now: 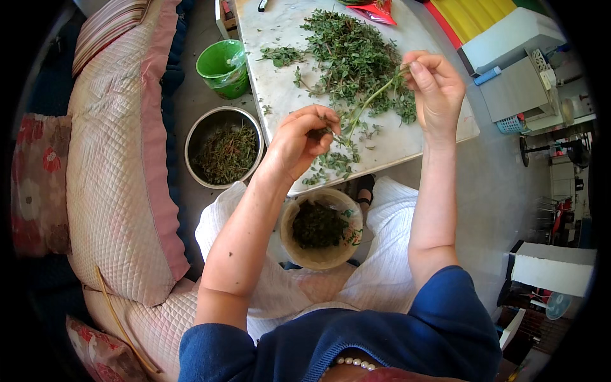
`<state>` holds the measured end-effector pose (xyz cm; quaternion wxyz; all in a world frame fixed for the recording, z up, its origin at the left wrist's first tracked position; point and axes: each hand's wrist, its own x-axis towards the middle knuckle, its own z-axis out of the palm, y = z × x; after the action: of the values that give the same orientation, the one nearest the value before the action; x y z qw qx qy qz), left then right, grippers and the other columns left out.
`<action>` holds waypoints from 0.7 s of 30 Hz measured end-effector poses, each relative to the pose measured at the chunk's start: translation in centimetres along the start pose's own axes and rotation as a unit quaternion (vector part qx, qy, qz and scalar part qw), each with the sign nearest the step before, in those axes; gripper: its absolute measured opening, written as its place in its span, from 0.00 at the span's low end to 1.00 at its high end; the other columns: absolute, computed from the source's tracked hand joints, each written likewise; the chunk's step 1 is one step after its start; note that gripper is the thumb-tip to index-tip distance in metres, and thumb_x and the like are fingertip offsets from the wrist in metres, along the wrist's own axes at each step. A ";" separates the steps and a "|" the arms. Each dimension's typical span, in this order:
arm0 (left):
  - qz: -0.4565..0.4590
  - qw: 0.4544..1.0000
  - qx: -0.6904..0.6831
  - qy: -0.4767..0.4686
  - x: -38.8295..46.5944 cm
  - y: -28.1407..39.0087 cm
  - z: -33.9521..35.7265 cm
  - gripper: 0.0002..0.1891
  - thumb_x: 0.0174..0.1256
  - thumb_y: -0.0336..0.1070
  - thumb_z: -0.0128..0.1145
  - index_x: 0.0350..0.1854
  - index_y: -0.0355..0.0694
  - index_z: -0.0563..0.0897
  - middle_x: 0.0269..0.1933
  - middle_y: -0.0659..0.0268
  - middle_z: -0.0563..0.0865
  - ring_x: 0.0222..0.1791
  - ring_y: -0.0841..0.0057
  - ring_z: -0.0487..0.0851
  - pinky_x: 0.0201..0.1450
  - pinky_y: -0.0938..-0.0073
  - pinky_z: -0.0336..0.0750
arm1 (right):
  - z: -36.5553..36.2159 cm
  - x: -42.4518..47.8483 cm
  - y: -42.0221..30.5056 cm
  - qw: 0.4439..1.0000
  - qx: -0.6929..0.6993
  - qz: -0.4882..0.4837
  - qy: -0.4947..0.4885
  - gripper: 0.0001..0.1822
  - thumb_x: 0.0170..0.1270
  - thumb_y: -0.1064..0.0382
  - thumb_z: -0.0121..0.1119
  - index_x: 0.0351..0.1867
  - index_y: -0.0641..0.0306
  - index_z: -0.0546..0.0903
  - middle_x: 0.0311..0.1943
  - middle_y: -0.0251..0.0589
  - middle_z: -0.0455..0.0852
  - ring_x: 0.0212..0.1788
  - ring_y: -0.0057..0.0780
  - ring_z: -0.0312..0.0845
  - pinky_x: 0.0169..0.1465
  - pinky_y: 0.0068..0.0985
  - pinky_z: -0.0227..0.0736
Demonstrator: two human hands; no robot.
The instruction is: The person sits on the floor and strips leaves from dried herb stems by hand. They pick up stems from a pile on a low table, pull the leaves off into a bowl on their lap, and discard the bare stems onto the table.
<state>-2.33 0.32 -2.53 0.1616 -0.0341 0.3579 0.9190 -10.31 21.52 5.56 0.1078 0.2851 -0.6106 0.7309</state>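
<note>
Between my two hands stretches a long green plant stem (373, 98), slanting over the front part of the marble-topped table (281, 86). My right hand (435, 90) pinches its upper end between thumb and fingers. The lower, leafy end is at my left hand (308, 133), whose curled fingers hold some of the leaves. Behind the stem lies a large heap of leafy green stems (351, 57). Loose leaves (334, 164) are scattered below my left hand near the table's edge. Between my knees stands a plastic-lined bucket (289, 234) with dark green leaves (317, 224) inside.
A steel bowl (190, 162) of plant stems (226, 155) stands on the floor left of the table. Behind it is a green bucket (222, 64) with a clear plastic liner. A quilted sofa (114, 181) runs along the left. A knife (262, 5) lies at the table's far edge.
</note>
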 end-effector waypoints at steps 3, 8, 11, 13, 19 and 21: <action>-0.059 0.996 -0.065 0.019 0.0 -0.8 0.7 0.11 0.65 0.37 0.54 0.38 0.33 0.79 0.36 0.59 0.81 0.22 0.81 0.70 0.20 0.84 0.59 | 0.0 0.0 0.2 1.000 0.009 0.006 -0.002 0.01 0.65 0.74 0.59 0.35 0.70 0.80 0.41 0.41 0.85 0.33 0.19 0.77 0.37 0.18 0.73; -0.062 0.994 -0.069 -0.060 -0.5 -1.5 1.0 0.16 0.66 0.44 0.59 0.43 0.33 0.81 0.39 0.59 0.83 0.32 0.81 0.76 0.23 0.85 0.62 | -0.2 -0.1 0.2 1.000 0.013 -0.001 -0.005 0.01 0.64 0.74 0.59 0.35 0.70 0.80 0.41 0.42 0.84 0.33 0.19 0.77 0.37 0.19 0.72; -0.026 0.996 -0.017 -0.087 -0.4 -1.8 1.0 0.12 0.65 0.37 0.61 0.43 0.33 0.81 0.41 0.59 0.83 0.32 0.83 0.76 0.24 0.86 0.62 | -0.3 -0.1 0.3 1.000 0.011 -0.011 -0.008 0.01 0.64 0.74 0.59 0.36 0.70 0.79 0.41 0.43 0.84 0.34 0.20 0.76 0.37 0.19 0.72; -0.001 0.997 -0.003 -0.081 -0.4 -1.9 1.1 0.10 0.63 0.33 0.61 0.44 0.34 0.81 0.42 0.58 0.84 0.31 0.85 0.75 0.25 0.86 0.62 | -0.4 0.0 0.3 1.000 0.016 -0.019 -0.013 0.01 0.64 0.74 0.59 0.36 0.70 0.79 0.41 0.44 0.84 0.35 0.21 0.76 0.37 0.20 0.72; -0.009 0.996 -0.054 -0.069 -0.5 -1.2 1.2 0.08 0.63 0.29 0.59 0.44 0.34 0.81 0.45 0.56 0.84 0.32 0.83 0.76 0.25 0.86 0.62 | -0.9 0.1 0.5 0.996 0.061 -0.011 -0.061 0.02 0.64 0.74 0.58 0.36 0.70 0.79 0.41 0.45 0.83 0.36 0.22 0.75 0.38 0.21 0.71; -0.038 0.989 -0.128 -0.062 -0.6 -0.8 1.1 0.08 0.64 0.30 0.58 0.43 0.34 0.80 0.43 0.56 0.84 0.33 0.81 0.76 0.25 0.86 0.62 | -0.9 0.1 0.5 0.997 0.060 -0.005 -0.057 0.02 0.64 0.73 0.58 0.36 0.69 0.79 0.41 0.45 0.83 0.35 0.22 0.75 0.38 0.20 0.70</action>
<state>-1.40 1.46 -2.08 0.2129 -0.0112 0.2248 0.9508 -10.86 22.25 5.12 0.0595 0.3352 -0.5689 0.7486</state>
